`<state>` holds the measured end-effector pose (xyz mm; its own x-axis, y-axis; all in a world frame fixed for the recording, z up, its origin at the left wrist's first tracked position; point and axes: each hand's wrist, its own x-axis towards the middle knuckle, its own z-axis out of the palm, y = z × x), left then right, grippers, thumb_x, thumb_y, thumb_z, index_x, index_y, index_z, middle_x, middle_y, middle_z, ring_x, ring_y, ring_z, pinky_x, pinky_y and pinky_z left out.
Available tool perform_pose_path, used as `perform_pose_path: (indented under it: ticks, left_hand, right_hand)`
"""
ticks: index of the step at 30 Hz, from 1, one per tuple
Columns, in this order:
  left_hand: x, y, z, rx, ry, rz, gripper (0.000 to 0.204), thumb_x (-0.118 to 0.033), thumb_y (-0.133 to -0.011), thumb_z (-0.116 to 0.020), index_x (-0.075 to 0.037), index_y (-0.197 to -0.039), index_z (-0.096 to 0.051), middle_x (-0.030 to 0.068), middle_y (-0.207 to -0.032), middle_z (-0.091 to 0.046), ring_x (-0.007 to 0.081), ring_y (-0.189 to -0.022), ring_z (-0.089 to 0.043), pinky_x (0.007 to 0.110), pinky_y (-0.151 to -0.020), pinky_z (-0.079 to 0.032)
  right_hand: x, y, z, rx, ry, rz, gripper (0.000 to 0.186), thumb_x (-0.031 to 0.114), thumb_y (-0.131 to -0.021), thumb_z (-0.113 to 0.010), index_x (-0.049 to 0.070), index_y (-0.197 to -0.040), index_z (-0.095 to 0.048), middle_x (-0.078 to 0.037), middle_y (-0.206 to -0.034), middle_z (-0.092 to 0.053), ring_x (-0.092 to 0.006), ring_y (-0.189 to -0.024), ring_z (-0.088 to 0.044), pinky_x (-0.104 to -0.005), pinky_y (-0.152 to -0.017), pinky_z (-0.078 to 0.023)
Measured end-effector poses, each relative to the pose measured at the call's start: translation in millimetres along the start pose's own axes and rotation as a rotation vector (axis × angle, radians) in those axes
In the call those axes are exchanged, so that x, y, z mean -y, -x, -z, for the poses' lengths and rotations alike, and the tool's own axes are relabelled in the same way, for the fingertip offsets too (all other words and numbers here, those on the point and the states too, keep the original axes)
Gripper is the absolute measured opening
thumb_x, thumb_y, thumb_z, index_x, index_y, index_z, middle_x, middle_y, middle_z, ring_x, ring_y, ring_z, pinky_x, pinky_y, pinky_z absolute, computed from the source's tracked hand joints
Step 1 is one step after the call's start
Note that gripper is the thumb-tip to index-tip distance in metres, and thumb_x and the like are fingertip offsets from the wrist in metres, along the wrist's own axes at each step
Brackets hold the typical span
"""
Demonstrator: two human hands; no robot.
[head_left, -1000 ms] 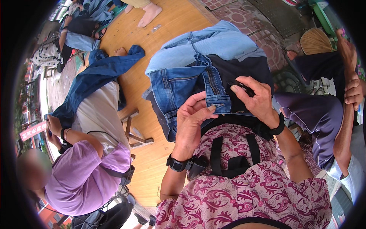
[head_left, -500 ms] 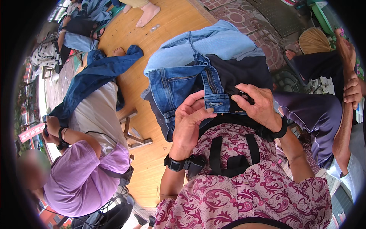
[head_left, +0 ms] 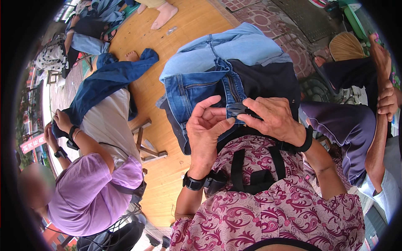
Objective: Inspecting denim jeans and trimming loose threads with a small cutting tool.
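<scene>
A pair of blue jeans (head_left: pixel 176 90) lies across my lap, its fly zip showing and the light-blue inside of the cloth (head_left: pixel 234 44) turned up at the far side. My left hand (head_left: pixel 206 131) pinches the waistband end by the buttonhole between thumb and fingers. In my right hand (head_left: pixel 276 119) are small black thread snips (head_left: pixel 239 109), their grey blades lying over the waistband at the buttonhole, close to my left fingertips. Whether the blades touch a thread cannot be made out.
Left of me a person in a purple shirt (head_left: pixel 90 192) handles dark blue jeans (head_left: pixel 109 85). A wooden stool (head_left: pixel 146 142) stands between us on the wood-look floor covering (head_left: pixel 167 175). At right sits another person in dark trousers (head_left: pixel 339 129), near a woven fan (head_left: pixel 346 46).
My right hand has brought the snips left and down, so the blades now lie over the buttonhole. At left, the other person's hands have shifted on their jeans.
</scene>
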<state>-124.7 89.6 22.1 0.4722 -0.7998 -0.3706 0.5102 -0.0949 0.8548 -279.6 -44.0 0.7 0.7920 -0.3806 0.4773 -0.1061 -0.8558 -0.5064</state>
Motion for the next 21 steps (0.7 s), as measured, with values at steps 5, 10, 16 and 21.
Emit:
perform_pose_path:
  ticks: [5,10,16,21]
  left_hand:
    - [-1.3,0.3,-0.4,-0.011,-0.003,0.010,0.057,0.017,-0.075,-0.071,0.003,-0.129,-0.056,0.0113,-0.102,-0.071,0.0167,-0.095,-0.069,0.029,-0.084,-0.057]
    - [-0.7,0.1,0.1,0.012,0.032,0.025,0.057,0.016,-0.076,-0.071,0.003,-0.129,-0.056,0.0115,-0.101,-0.071,0.0169,-0.094,-0.069,0.028,-0.084,-0.057]
    - [0.4,0.1,-0.9,-0.009,0.012,0.022,0.055,0.015,-0.077,-0.070,0.002,-0.128,-0.055,0.0116,-0.101,-0.071,0.0163,-0.091,-0.069,0.028,-0.082,-0.057]
    - [-1.6,-3.0,-0.6,-0.016,-0.004,0.024,0.054,0.013,-0.078,-0.071,0.002,-0.128,-0.055,0.0111,-0.101,-0.072,0.0155,-0.088,-0.069,0.027,-0.079,-0.057]
  right_hand:
    - [1.3,2.6,-0.7,-0.003,-0.033,-0.069,0.034,0.016,-0.079,-0.082,-0.001,-0.101,-0.063,-0.007,-0.074,-0.062,-0.0197,-0.056,-0.062,-0.0303,-0.050,-0.048]
    - [0.7,4.5,-0.6,-0.010,-0.039,-0.062,0.031,0.020,-0.081,-0.080,0.002,-0.100,-0.063,-0.005,-0.072,-0.061,-0.0199,-0.056,-0.063,-0.0307,-0.047,-0.048]
    - [3.1,5.0,-8.8,-0.033,-0.021,-0.090,0.030,0.020,-0.081,-0.079,0.002,-0.100,-0.063,-0.006,-0.076,-0.064,-0.0208,-0.057,-0.065,-0.0315,-0.048,-0.048]
    - [2.8,2.0,-5.3,-0.059,-0.029,-0.091,0.030,0.020,-0.081,-0.080,0.002,-0.100,-0.064,-0.007,-0.079,-0.066,-0.0215,-0.059,-0.066,-0.0310,-0.049,-0.050]
